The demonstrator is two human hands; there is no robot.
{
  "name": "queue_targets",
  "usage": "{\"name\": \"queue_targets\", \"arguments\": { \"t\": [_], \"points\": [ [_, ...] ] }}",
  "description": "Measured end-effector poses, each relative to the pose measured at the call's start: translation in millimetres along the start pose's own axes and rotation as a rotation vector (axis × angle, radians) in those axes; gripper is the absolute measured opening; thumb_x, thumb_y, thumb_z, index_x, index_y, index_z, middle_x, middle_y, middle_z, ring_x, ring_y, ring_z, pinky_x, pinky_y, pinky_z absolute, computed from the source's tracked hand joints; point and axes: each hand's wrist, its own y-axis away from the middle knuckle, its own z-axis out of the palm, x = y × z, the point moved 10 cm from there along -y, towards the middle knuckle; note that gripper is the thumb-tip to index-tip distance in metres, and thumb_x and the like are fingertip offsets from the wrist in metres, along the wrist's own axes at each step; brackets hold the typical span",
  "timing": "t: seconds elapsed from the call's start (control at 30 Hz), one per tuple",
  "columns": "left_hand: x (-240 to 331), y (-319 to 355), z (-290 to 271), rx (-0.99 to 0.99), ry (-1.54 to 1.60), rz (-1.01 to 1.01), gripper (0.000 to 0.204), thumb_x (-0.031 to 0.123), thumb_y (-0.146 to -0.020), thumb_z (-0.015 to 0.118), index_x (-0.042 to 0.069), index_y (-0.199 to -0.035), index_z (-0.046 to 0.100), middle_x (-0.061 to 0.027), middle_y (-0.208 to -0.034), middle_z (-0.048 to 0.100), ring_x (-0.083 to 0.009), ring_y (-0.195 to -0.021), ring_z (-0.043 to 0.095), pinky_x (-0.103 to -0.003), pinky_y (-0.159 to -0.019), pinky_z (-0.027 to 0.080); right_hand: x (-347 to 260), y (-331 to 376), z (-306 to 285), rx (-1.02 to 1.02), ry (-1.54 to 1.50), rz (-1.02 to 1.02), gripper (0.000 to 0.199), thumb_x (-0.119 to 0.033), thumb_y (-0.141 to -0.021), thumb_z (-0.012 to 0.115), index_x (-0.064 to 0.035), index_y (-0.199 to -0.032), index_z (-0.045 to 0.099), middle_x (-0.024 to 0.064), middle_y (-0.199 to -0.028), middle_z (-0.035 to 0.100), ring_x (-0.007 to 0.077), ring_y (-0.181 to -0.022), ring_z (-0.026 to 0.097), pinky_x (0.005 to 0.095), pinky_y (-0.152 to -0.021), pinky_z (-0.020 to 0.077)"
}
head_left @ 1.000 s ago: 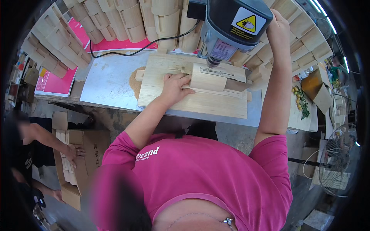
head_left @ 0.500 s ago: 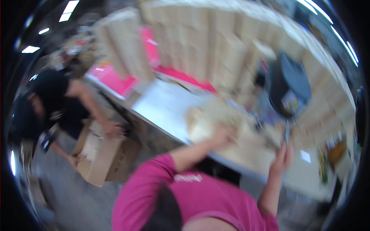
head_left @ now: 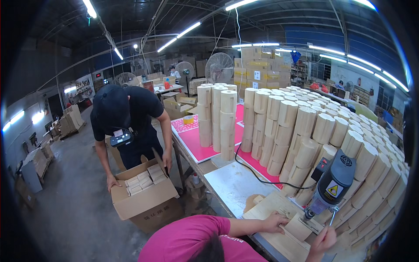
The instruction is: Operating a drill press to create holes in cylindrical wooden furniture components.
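Note:
On the bench at the lower right stands a small grey drill press (head_left: 335, 179), its chuck (head_left: 309, 214) over a pale wooden block (head_left: 298, 228). My left hand (head_left: 275, 222) rests at the block's left end with bent fingers, holding it against a flat wooden board (head_left: 266, 208). My right hand (head_left: 324, 239) is closed around the lower end of the drill press's metal lever (head_left: 334, 215). Whether the bit touches the wood is hidden by the chuck and the block.
Tall stacks of fluted wooden cylinders (head_left: 279, 131) line the bench behind the drill press. A black cord (head_left: 257, 178) crosses a white sheet (head_left: 231, 183). At left, a co-worker (head_left: 126, 118) bends over an open cardboard box (head_left: 148, 205) of wooden pieces. Fans and stacked cartons (head_left: 262, 70) stand farther back.
The view has swung up and is now sharp, showing more of the room. My right hand stays on the lever; my left hand stays by the wood. The co-worker's hands remain at the box.

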Motion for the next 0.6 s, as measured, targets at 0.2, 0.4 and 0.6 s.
{"name": "queue_targets", "arguments": {
  "t": [0.2, 0.4, 0.6],
  "points": [
    [-6.8, 2.4, -10.5, 0.033, -0.025, -0.002, 0.054, 0.031, -0.063, 0.074, 0.018, -0.112, 0.055, 0.0000, -0.086, 0.053, -0.0193, -0.089, 0.052, -0.038, -0.083, 0.028, 41.9, -125.6, 18.2, -0.047, 0.060, 0.321, 0.024, -0.021, -0.088, 0.051, -0.0012, -0.076, 0.047, 0.0195, -0.062, 0.049, 0.0334, -0.057, 0.049, 0.0390, -0.052, 0.0367],
    [-6.0, 5.6, -16.5, 0.124, -0.034, 0.025, 0.054, 0.031, -0.058, 0.075, 0.020, -0.108, 0.057, 0.0018, -0.080, 0.052, -0.0185, -0.084, 0.053, -0.039, -0.077, 0.030, 106.0, -125.9, 46.7, -0.202, 0.184, 0.423, 0.023, -0.024, -0.091, 0.046, -0.0035, -0.085, 0.054, 0.0152, -0.062, 0.052, 0.0285, -0.055, 0.049, 0.0378, -0.053, 0.0376],
    [5.3, 6.2, -9.6, 0.087, 0.049, -0.044, 0.050, 0.036, -0.057, 0.075, 0.020, -0.101, 0.060, 0.0016, -0.082, 0.053, -0.0186, -0.087, 0.052, -0.041, -0.079, 0.029, 102.1, -56.3, 8.7, -0.116, -0.338, 0.575, 0.034, -0.028, -0.092, 0.045, -0.0037, -0.113, 0.052, 0.0074, -0.095, 0.057, 0.0129, -0.083, 0.054, 0.0312, -0.068, 0.0453]
  ]
}}
